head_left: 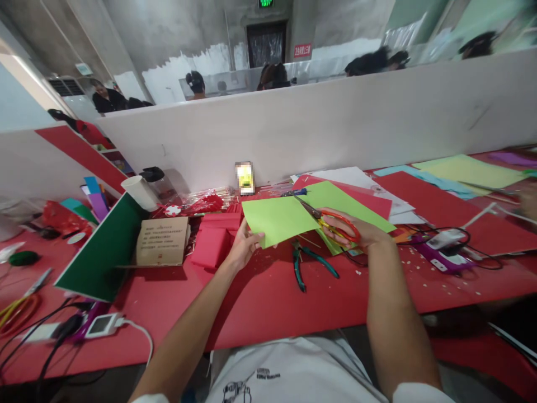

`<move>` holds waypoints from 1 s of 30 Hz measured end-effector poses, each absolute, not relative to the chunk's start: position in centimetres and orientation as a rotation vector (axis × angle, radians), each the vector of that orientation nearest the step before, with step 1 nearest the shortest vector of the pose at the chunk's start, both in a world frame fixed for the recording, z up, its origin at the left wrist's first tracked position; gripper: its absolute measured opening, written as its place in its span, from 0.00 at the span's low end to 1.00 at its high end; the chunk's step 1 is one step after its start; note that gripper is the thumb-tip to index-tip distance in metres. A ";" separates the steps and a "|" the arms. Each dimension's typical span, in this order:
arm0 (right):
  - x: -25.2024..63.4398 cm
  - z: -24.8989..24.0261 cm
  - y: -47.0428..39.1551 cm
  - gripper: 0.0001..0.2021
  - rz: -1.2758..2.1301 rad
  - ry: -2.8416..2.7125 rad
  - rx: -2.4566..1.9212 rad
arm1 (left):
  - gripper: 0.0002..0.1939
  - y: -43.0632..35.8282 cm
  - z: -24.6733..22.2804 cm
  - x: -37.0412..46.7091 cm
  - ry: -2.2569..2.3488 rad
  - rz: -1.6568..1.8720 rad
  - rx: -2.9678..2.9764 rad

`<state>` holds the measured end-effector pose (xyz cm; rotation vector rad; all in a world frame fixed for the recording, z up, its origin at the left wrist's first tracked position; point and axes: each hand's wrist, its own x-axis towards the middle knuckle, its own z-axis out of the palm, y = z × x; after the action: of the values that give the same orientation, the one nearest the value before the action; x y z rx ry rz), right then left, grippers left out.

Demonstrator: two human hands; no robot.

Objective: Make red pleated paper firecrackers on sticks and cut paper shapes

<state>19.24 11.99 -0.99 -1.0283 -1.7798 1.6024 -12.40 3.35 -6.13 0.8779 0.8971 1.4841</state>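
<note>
Partition (285, 129): one, pale, running across the view behind everything I watch
Table (260, 305): one, red-topped
Board (104, 252): one, dark green, tilted, at the left of the cardboard box (161, 240)
Sheet (277, 215): one, light green, seemingly raised over the table; I see it between the two hands
Lower sheet (342, 201): one, same green, lying behind and to the right, partly hidden by the right hand (348, 226)
Scissors (335, 224): one pair, red and yellow handles; right fingers closed round them, blades at the sheet's right edge; I cannot tell how wide the blades stand
Pliers (298, 271): one pair, teal handles spread, just nearer the body than the sheet
Phone (245, 178): one, upright against the partition
Risks, in my judgement: with one corner gripped, the sheet could sag or swing, letting the blades stray; the lower sheet, being so near, could get nicked
Fingers: the left hand (246, 243) pinches the sheet's near-left corner, thumb on top, other fingers partly hidden beneath; the right fingers sit beyond its right edge, with the scissors between
</note>
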 end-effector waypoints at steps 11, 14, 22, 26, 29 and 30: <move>21.1 -1.1 11.9 0.29 1.823 -1.683 -1.074 | 0.34 4.6 -7.3 -12.4 0.942 1.388 0.688; 21.5 -1.3 12.1 0.31 1.821 -1.672 -1.104 | 0.36 4.8 -7.6 -11.6 1.069 1.610 0.813; 20.7 -1.3 11.8 0.33 1.810 -1.724 -0.934 | 0.38 3.2 -6.8 -12.2 1.053 1.751 0.991; 20.6 -1.9 12.4 0.33 1.829 -1.738 -0.996 | 0.32 4.2 -6.9 -12.1 0.982 1.751 0.811; 20.5 -1.9 12.6 0.32 1.829 -1.705 -1.112 | 0.29 4.9 -7.4 -12.1 1.206 1.765 0.882; 20.4 -1.9 12.5 0.31 1.825 -1.693 -1.143 | 0.31 5.0 -7.6 -12.1 1.279 1.754 0.952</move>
<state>20.39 12.52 -1.86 -1.1426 -1.6927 1.8246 -12.13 4.95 -7.62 0.9518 1.2793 1.7536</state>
